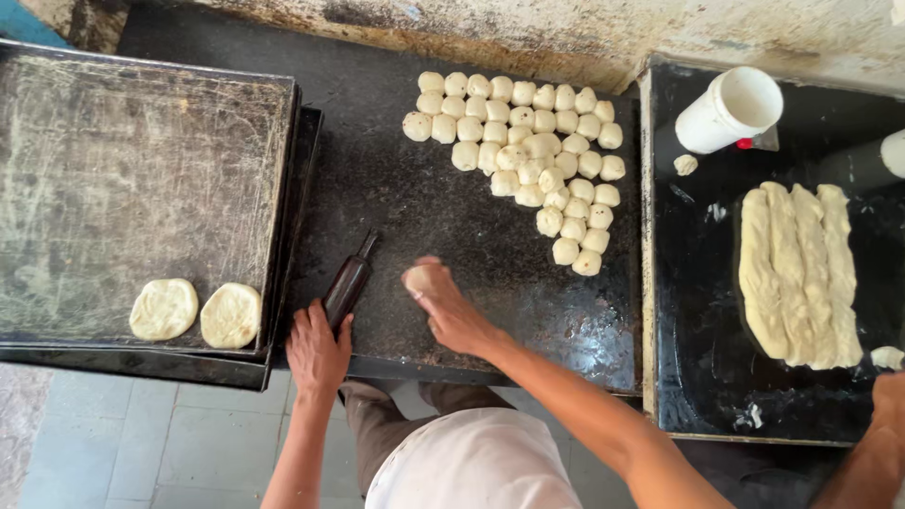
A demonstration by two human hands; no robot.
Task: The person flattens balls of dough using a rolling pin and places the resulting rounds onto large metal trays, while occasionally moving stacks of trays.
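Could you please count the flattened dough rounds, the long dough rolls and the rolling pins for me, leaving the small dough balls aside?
Flattened pale dough rounds on the left dark metal tray: 2
Long pale dough rolls lying side by side on the right: 4
Dark wooden rolling pin: 1
Total: 7
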